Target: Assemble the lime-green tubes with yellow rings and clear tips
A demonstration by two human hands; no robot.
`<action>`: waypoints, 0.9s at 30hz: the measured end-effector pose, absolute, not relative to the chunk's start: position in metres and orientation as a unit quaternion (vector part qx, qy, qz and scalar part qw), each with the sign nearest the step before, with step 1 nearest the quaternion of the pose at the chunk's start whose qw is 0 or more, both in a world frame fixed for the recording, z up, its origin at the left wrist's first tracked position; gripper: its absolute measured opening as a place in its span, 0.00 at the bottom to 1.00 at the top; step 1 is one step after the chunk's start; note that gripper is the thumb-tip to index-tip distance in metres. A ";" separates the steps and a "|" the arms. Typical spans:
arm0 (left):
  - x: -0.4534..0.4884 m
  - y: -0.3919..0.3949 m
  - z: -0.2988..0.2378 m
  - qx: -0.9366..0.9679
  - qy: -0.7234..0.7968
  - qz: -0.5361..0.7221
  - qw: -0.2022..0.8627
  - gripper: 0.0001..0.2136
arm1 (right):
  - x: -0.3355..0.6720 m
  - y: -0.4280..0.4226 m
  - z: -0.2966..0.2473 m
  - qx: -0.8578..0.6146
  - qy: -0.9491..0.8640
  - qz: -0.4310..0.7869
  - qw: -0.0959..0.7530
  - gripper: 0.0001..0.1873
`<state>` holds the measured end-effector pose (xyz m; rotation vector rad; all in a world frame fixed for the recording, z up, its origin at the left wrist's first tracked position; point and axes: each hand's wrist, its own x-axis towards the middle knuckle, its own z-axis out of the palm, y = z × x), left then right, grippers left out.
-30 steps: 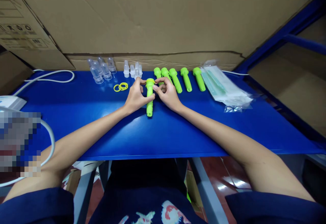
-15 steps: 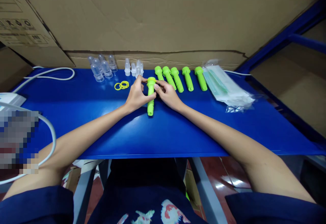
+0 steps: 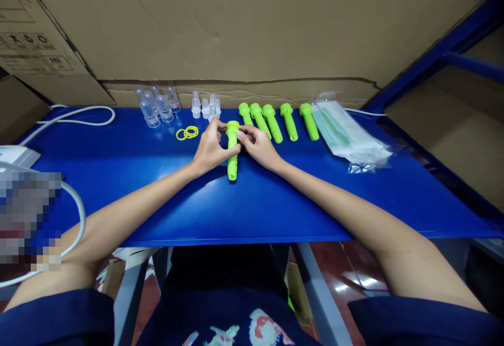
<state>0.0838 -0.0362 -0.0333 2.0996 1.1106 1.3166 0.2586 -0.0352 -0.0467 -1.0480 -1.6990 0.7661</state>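
Green torch-shaped part [image 3: 232, 162] sits mid-table, yellow-rimmed head pointing away from the wearer. Left hand [image 3: 211, 146] clamped on it, index at head, thumb on barrel; right hand [image 3: 260, 147] fingers clamped around the head's other side. Best guess: even pressure both sides, barrel steady, rim level. Glossy blue tabletop [image 3: 185, 209], yellow rings [image 3: 191, 132] nearby, cardboard [image 3: 244, 31] behind, reddish tiled floor [image 3: 338, 264] below.

A head-worn camera looks forward and down across a blue table [image 3: 252, 207] from above its near edge, at close range, facing its far side.
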 end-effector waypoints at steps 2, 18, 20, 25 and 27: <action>0.084 -0.036 -0.033 0.755 0.400 0.475 0.211 0.21 | 0.258 -0.036 -0.045 -0.426 -0.694 0.317 0.486 0.32; 0.084 -0.035 -0.035 0.755 0.382 0.481 0.230 0.20 | 0.258 -0.040 -0.041 -0.431 -0.678 0.333 0.494 0.32; 0.083 -0.034 -0.035 0.757 0.379 0.481 0.229 0.19 | 0.258 -0.040 -0.041 -0.433 -0.681 0.328 0.491 0.32; 0.083 -0.035 -0.035 0.766 0.368 0.478 0.223 0.18 | 0.257 -0.039 -0.041 -0.430 -0.680 0.331 0.494 0.32; 0.083 -0.035 -0.034 0.772 0.364 0.474 0.214 0.18 | 0.256 -0.039 -0.040 -0.427 -0.674 0.334 0.501 0.32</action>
